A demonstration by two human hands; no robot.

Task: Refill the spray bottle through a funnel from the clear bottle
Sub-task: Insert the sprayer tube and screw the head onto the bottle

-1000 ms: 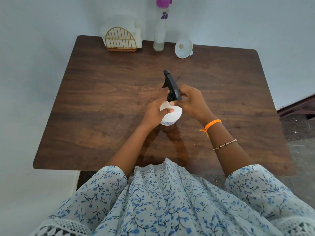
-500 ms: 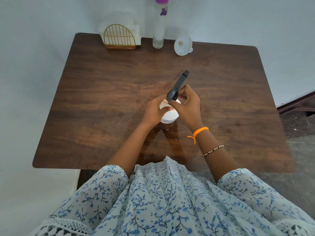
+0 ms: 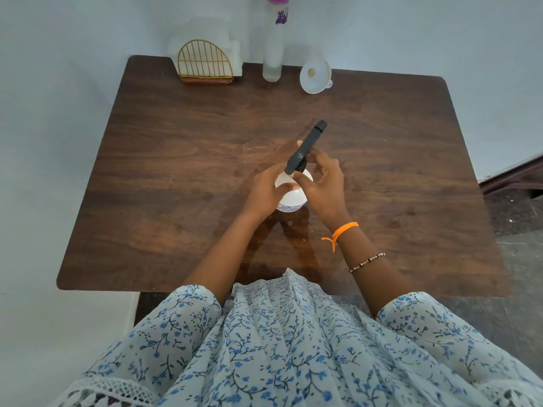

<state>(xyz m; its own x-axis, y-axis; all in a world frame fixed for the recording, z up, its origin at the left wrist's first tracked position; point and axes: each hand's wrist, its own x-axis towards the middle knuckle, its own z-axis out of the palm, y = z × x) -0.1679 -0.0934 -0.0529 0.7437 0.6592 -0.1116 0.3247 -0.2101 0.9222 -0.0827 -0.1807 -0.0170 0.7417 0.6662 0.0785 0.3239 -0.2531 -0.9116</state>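
Note:
A white spray bottle (image 3: 291, 198) stands at the middle of the brown table (image 3: 176, 171). My left hand (image 3: 266, 190) grips its white body. My right hand (image 3: 323, 180) curls its fingers round the collar of the black spray head (image 3: 307, 146), whose nozzle points up and to the right. At the back edge stands a tall clear bottle (image 3: 273, 45) with a purple cap. A white funnel (image 3: 315, 76) lies on its side just right of it.
A gold wire holder with white napkins (image 3: 204, 61) sits at the back left of the table. A pale wall runs behind and to the left. Dark furniture (image 3: 517, 174) and grey floor lie to the right.
The black spray head has turned: its nozzle pointed up-left a second ago and now points up-right. My right hand shifted round the collar; my left hand kept its grip on the bottle.

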